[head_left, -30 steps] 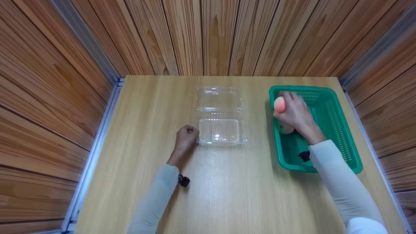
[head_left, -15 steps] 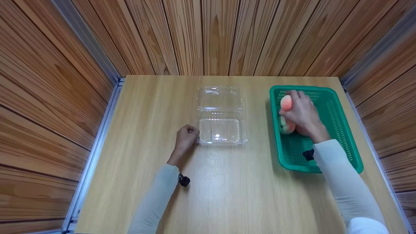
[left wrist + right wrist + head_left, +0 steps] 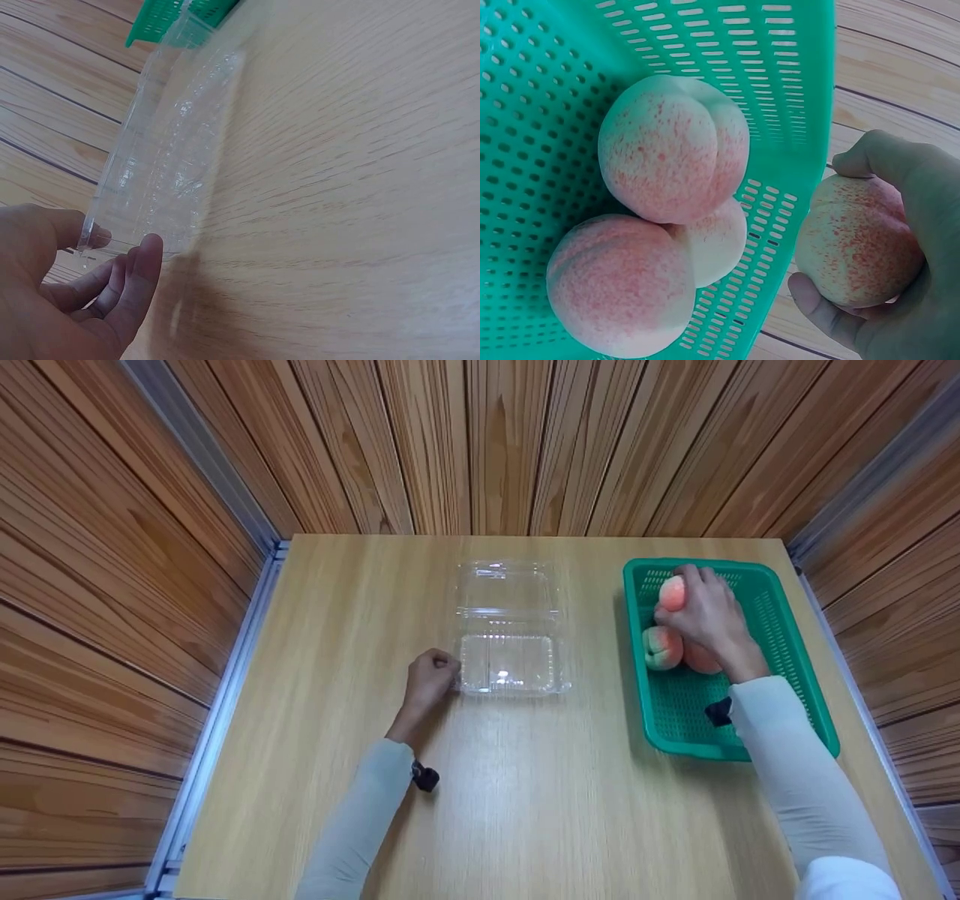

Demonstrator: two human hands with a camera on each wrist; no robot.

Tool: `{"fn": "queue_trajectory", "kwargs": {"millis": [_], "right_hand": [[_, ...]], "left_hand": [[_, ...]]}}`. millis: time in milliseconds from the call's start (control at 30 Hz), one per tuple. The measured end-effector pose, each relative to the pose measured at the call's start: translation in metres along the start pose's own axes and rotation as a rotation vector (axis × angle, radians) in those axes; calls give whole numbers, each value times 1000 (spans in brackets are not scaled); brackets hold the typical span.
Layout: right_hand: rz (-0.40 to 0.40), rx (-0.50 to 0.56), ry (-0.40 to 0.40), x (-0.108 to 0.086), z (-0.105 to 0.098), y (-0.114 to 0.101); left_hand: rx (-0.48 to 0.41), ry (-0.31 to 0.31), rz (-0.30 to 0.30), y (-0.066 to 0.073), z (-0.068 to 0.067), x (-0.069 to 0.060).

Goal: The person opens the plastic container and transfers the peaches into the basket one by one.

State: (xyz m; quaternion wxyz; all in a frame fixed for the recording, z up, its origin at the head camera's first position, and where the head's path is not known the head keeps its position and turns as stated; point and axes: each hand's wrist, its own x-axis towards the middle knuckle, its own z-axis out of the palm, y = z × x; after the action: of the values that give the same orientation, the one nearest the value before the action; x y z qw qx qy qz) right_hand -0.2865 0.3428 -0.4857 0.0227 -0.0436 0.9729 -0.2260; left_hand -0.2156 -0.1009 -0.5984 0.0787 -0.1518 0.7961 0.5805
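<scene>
My right hand (image 3: pixel 709 611) holds a peach (image 3: pixel 673 593) over the far left part of the green basket (image 3: pixel 686 748). In the right wrist view, thumb and fingers curl round this peach (image 3: pixel 862 241). Other peaches lie in the basket: a pale one (image 3: pixel 671 150), a pinker one (image 3: pixel 622 285) and a partly covered one (image 3: pixel 716 244). At the table's middle lies a clear plastic clamshell box (image 3: pixel 506 664), its lid (image 3: pixel 504 587) folded back. My left hand (image 3: pixel 431 679) pinches the box's left rim near the front corner, as the left wrist view shows with the box wall (image 3: pixel 112 187).
A wooden table (image 3: pixel 495 795) bears both containers, with bare tabletop between box and basket. Wood-plank walls (image 3: pixel 502 450) enclose it at the back and both sides. Small black cameras (image 3: pixel 425 778) are worn at the wrists.
My right hand has moved to the right with the peach, from the basket's left rim farther over its inside. More of the peaches below shows. The left hand and the box have stayed put.
</scene>
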Motion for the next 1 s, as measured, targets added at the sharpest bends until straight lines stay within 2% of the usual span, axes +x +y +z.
{"fn": "queue_trajectory", "kwargs": {"millis": [233,500,1000], "right_hand": [[12,-19,8,4,-1,8],[37,-41,-4,11,-3,18],[61,-37,-14,13,-6,41]], "left_hand": [[-1,2,-3,0,0,1],[48,32,63,0,-1,1],[23,1,21,0,-1,-2]]}}
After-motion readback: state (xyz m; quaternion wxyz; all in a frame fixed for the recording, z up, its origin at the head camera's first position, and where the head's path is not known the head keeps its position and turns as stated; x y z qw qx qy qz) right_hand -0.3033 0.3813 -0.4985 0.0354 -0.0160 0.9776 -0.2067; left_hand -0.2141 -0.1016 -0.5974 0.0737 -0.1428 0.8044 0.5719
